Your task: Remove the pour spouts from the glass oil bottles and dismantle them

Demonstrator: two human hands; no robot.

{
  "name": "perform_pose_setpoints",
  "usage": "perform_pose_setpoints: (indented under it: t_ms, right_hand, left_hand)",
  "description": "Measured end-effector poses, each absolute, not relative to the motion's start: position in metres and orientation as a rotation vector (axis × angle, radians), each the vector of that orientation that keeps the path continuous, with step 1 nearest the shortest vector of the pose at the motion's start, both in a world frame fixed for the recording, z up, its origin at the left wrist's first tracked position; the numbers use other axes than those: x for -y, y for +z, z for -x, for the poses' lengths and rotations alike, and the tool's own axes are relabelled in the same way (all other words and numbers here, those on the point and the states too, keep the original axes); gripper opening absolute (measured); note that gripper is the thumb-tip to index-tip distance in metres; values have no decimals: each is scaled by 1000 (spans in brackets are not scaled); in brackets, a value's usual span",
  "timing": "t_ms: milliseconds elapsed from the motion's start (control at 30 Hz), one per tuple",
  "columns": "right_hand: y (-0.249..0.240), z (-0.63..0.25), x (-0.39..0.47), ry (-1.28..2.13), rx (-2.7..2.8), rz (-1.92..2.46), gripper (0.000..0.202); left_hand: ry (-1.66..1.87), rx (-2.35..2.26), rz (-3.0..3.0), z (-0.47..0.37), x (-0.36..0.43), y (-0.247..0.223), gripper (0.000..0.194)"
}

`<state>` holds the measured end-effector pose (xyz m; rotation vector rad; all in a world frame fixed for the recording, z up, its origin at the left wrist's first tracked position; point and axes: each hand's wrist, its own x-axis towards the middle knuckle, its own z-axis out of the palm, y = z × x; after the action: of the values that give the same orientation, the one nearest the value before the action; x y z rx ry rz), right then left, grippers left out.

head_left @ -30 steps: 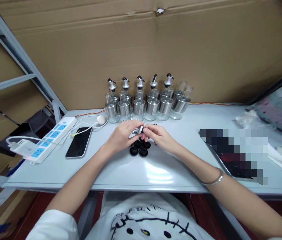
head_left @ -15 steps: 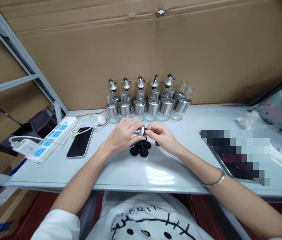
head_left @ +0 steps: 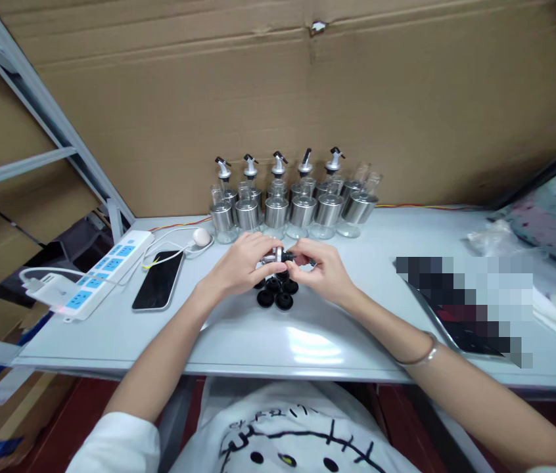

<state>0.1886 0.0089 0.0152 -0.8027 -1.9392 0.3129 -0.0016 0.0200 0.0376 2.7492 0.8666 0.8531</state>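
Together beside black caps (head_left: 284,301) | my left hand (head_left: 246,263) pinches a silver pourer (head_left: 278,254) | my right hand (head_left: 323,268) clasps its black stem (head_left: 288,256)

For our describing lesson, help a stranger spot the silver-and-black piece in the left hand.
At the back of the pale table stand metal-banded glass bottles. In front of them, near round black parts, the left hand grips the silver-and-black piece, its black end toward the right hand. Unlike the pourers upright on bottles, it is held sideways.
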Motion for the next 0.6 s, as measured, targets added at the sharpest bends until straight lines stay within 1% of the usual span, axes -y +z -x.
perform_pose_setpoints:
  t_ms: [167,267,400,533,600]
  right_hand:
    - [11,-194,-15,-92,2032,638,13]
    - [10,-199,-18,-341,2066,574,8]
    - [10,-206,-21,-627,2137,490,13]
    - [8,-209,-21,-755,2183,439,18]
    - [7,-208,-20,-675,2194,467,16]
  left_hand:
    - [799,-865,-2655,2,-20,37,49]
    - [784,-869,-2638,2,-21,36,47]
    - [741,-873,-2479,1,-21,35,40]
    - [650,-869,-2304,0,-20,34,33]
    - [680,-892,-2318,0,-19,32,32]
